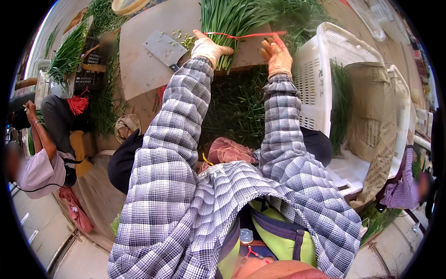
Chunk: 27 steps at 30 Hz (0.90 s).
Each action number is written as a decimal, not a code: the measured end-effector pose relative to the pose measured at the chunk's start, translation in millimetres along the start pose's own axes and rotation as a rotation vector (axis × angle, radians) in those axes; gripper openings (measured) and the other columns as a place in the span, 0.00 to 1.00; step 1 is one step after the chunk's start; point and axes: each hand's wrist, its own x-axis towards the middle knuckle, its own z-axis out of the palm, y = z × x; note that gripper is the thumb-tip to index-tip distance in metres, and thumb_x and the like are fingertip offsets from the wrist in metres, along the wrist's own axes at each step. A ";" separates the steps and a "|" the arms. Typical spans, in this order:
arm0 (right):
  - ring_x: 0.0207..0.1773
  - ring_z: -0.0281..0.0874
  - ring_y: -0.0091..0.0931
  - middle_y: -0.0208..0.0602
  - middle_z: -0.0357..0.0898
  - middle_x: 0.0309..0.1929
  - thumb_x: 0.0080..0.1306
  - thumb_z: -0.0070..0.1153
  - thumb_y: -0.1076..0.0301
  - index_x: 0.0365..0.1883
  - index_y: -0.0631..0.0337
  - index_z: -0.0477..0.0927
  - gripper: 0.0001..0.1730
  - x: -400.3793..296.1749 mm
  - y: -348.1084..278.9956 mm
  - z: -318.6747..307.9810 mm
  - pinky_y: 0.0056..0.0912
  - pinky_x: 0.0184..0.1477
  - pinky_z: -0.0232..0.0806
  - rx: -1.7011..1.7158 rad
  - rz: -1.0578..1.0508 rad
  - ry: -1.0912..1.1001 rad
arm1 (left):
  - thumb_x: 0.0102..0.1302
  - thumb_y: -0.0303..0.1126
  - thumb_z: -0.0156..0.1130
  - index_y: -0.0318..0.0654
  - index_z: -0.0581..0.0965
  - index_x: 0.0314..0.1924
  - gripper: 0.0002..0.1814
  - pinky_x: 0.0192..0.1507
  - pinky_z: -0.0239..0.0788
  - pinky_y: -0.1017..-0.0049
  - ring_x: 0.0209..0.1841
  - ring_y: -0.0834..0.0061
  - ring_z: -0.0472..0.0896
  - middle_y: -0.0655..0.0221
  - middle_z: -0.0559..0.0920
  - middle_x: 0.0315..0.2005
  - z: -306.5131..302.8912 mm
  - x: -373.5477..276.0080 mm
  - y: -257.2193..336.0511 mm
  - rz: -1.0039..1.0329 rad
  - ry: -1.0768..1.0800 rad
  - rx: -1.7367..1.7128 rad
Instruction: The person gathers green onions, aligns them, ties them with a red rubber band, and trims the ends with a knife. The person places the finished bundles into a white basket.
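A thick bundle of garlic chives (240, 17) lies on a grey board (150, 66), its cut stem ends towards me. A narrow red tie (230, 36) crosses the stems, and its free end stretches right. My gloved left hand (208, 48) grips the bundle's left side, thumb across the stems, other fingers partly hidden. At the tie's free end is my right hand (277, 57), also gloved, with its fingertips against the strip; whether they pinch it is unclear. Left of the bundle lies a cleaver (163, 47) with trimmed stem bits (188, 42) on and beside its blade.
A white plastic crate (322, 69) on its side at right holds greens and a printed sack (369, 104). Loose leaves (237, 104) cover the ground below the board. Seated people (45, 167) are at far left and far right. Red ties (77, 103) hang at left.
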 end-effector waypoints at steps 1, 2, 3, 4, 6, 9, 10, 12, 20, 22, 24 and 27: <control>0.37 0.81 0.28 0.36 0.79 0.38 0.64 0.42 0.81 0.50 0.60 0.77 0.18 2.6 -0.2 -4.8 0.27 0.40 0.73 -0.070 -0.068 0.178 | 0.34 0.42 0.82 0.30 0.33 0.69 0.75 0.68 0.48 0.72 0.67 0.59 0.59 0.47 0.60 0.65 0.3 1.7 -2.0 0.002 -0.010 0.007; 0.37 0.81 0.28 0.37 0.79 0.38 0.61 0.40 0.83 0.49 0.62 0.77 0.20 1.0 0.4 -12.5 0.27 0.40 0.74 -0.070 -0.018 0.218 | 0.33 0.43 0.83 0.30 0.33 0.69 0.76 0.68 0.47 0.71 0.68 0.59 0.57 0.47 0.58 0.65 0.6 2.8 -3.4 0.002 -0.020 0.012; 0.37 0.81 0.29 0.38 0.79 0.37 0.58 0.38 0.85 0.48 0.64 0.77 0.22 -1.7 1.8 -19.1 0.27 0.40 0.74 -0.070 0.029 0.252 | 0.32 0.44 0.83 0.31 0.32 0.69 0.78 0.68 0.46 0.71 0.69 0.59 0.56 0.47 0.57 0.66 0.0 7.4 -5.4 0.007 -0.025 0.014; 0.36 0.80 0.31 0.40 0.80 0.36 0.53 0.39 0.84 0.46 0.68 0.77 0.22 -7.2 8.3 -28.3 0.30 0.40 0.74 0.015 0.055 0.147 | 0.32 0.54 0.81 0.32 0.30 0.69 0.80 0.69 0.44 0.67 0.71 0.58 0.50 0.47 0.51 0.68 -1.3 15.9 -8.7 0.068 -0.104 0.077; 0.42 0.79 0.37 0.46 0.78 0.43 0.59 0.44 0.77 0.50 0.70 0.74 0.20 -19.3 22.8 -17.9 0.37 0.47 0.72 -0.120 0.271 0.001 | 0.33 0.63 0.76 0.33 0.31 0.69 0.79 0.70 0.42 0.65 0.71 0.58 0.48 0.47 0.49 0.68 -17.5 21.8 -9.3 0.064 -0.213 -0.194; 0.60 0.68 0.41 0.52 0.69 0.58 0.68 0.47 0.62 0.59 0.70 0.66 0.25 -39.8 30.7 18.1 0.47 0.63 0.59 -0.097 0.336 -0.027 | 0.34 0.82 0.56 0.32 0.39 0.70 0.76 0.70 0.41 0.61 0.72 0.56 0.46 0.48 0.48 0.69 -41.7 -3.7 18.5 0.020 -0.121 -0.290; 0.66 0.60 0.42 0.52 0.61 0.64 0.68 0.49 0.52 0.62 0.69 0.62 0.33 -38.5 30.8 30.1 0.49 0.67 0.50 -0.076 0.398 -0.083 | 0.34 0.83 0.53 0.32 0.41 0.70 0.76 0.70 0.41 0.61 0.72 0.55 0.46 0.48 0.48 0.69 -38.7 22.1 1.7 0.049 -0.026 -0.150; 0.65 0.61 0.38 0.49 0.64 0.64 0.63 0.49 0.41 0.61 0.65 0.65 0.40 -33.2 29.6 53.9 0.48 0.66 0.52 -0.046 0.484 -0.129 | 0.36 0.87 0.41 0.33 0.45 0.70 0.73 0.71 0.40 0.58 0.71 0.51 0.44 0.49 0.47 0.69 -25.4 48.4 -15.5 0.046 0.039 0.078; 0.56 0.72 0.38 0.42 0.73 0.57 0.45 0.61 0.30 0.60 0.56 0.69 0.51 -9.4 -0.5 42.0 0.46 0.59 0.66 0.109 0.665 -0.411 | 0.38 0.81 0.53 0.34 0.51 0.68 0.69 0.69 0.45 0.62 0.66 0.57 0.59 0.51 0.60 0.65 3.7 10.1 6.0 -0.021 -0.376 -0.715; 0.63 0.65 0.38 0.41 0.71 0.60 0.48 0.60 0.30 0.62 0.56 0.66 0.51 52.9 21.1 5.0 0.45 0.64 0.60 0.396 1.013 -0.486 | 0.39 0.77 0.60 0.33 0.54 0.66 0.66 0.67 0.51 0.61 0.62 0.61 0.66 0.55 0.65 0.63 -3.4 28.2 -1.1 -0.200 -0.510 -0.841; 0.61 0.67 0.37 0.41 0.71 0.59 0.48 0.60 0.30 0.61 0.59 0.66 0.51 68.2 10.6 5.1 0.43 0.63 0.62 0.030 1.113 -0.503 | 0.40 0.76 0.60 0.34 0.59 0.64 0.62 0.65 0.55 0.60 0.60 0.62 0.68 0.57 0.69 0.60 6.0 32.3 -1.1 -0.116 -0.506 -0.763; 0.50 0.77 0.31 0.42 0.76 0.52 0.49 0.62 0.33 0.55 0.64 0.70 0.48 24.0 -21.9 42.6 0.37 0.53 0.71 -0.623 0.677 -0.665 | 0.46 0.68 0.64 0.41 0.71 0.55 0.45 0.61 0.61 0.64 0.54 0.67 0.74 0.61 0.78 0.50 12.5 35.6 -14.8 -0.106 -0.653 -0.818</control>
